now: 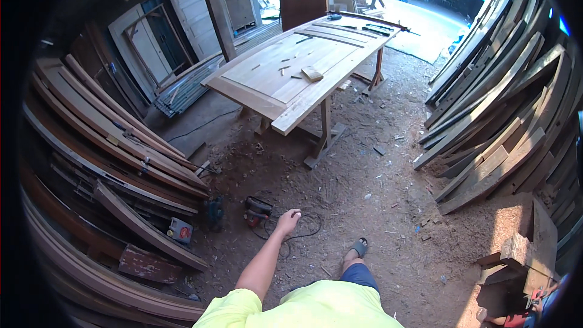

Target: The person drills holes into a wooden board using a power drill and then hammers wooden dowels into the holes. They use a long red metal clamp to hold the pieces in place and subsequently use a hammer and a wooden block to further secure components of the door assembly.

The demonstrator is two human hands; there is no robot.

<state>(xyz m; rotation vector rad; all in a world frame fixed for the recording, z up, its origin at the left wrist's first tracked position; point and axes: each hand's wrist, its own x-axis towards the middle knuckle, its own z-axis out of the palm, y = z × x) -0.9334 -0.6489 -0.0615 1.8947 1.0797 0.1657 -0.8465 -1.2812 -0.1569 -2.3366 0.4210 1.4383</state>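
Note:
My left hand (287, 222) reaches forward over the dirt floor, its fingers curled closed; whether something small sits in them I cannot make out. Just beyond it and to its left, a dark power tool with red parts (258, 208) rests on the ground, apart from the hand as far as I can tell. A black cord (319, 226) loops beside that tool and behind the hand. My right hand is out of the picture. Further ahead, a wooden door panel (252, 68) lies flat on trestles, carrying a small wood block (312, 74) and several thin offcuts.
Long boards (115, 127) are stacked along the left, near a small grey-and-red container (180, 231). Planks (498, 146) lean along the right side. A trestle leg (325, 123) stands ahead, with scraps and shavings over the ground. A wooden box-like piece (534, 237) stands lower right.

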